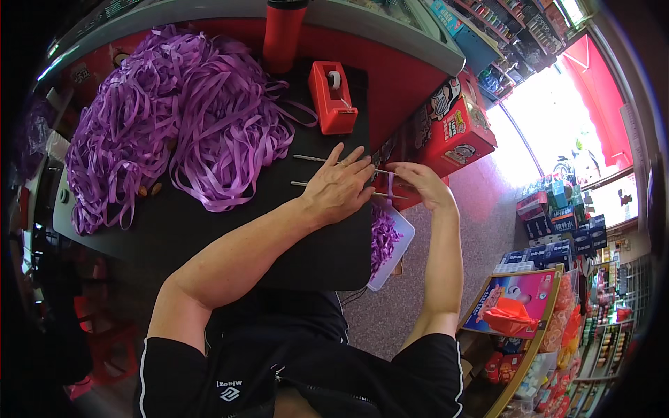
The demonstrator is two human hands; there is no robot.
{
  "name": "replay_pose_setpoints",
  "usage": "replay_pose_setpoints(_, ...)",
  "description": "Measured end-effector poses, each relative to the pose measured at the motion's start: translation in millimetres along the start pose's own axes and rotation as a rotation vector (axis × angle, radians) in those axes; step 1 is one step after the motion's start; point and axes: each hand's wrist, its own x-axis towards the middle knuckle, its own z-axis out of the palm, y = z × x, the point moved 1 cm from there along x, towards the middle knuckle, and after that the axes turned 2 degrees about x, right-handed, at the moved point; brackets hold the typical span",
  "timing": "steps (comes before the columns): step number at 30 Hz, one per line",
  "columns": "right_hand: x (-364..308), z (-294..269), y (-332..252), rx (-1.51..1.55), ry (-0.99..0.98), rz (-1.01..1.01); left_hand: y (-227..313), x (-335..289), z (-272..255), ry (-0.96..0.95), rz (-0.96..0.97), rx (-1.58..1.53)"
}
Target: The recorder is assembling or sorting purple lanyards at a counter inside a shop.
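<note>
Rods (307, 158), two of them, thin and silvery, sit side by side near the centre of the frame, resting over the right end of the black table (313, 258). The upper one looks twisted along its shaft; the lower one looks smoother and narrows at its right end. Their long axes run left to right, roughly parallel with a gap between, dipping slightly to the right, where the tips point out past the table edge. The left hand (338, 188) lies palm down across them, fingers nearly straight; its grip underneath is hidden. The right hand (424, 187) is at the right end of the upper rod, fingers bent and close together; I cannot tell whether they pinch anything. A short purple strip (390, 187) hangs between the rod tips, above a pale tub (398, 249) of purple pieces.
</note>
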Motion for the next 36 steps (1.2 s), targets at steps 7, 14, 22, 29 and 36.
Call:
replay_pose_setpoints(7, -24, -5, 33, 0.06, 0.005, 0.092, 0, 1, 3, 0.02, -0.011, -0.002)
replay_pose_setpoints(14, -15, 10, 36, 0.15, -0.076, 0.108, -1, 0, 1, 0.017, -0.012, -0.01)
replay_pose_setpoints(22, -19, -4, 24, 0.097, -0.108, 0.133, -1, -1, 3, 0.026, -0.014, -0.003)
replay_pose_setpoints(29, 3, 0, -1, -0.065, 0.106, -0.102, -1, 0, 3, 0.021, -0.018, -0.002)
replay_pose_setpoints(36, 14, 2, 3, 0.047, 0.014, 0.015, 0, 0, 1, 0.019, -0.018, 0.0)
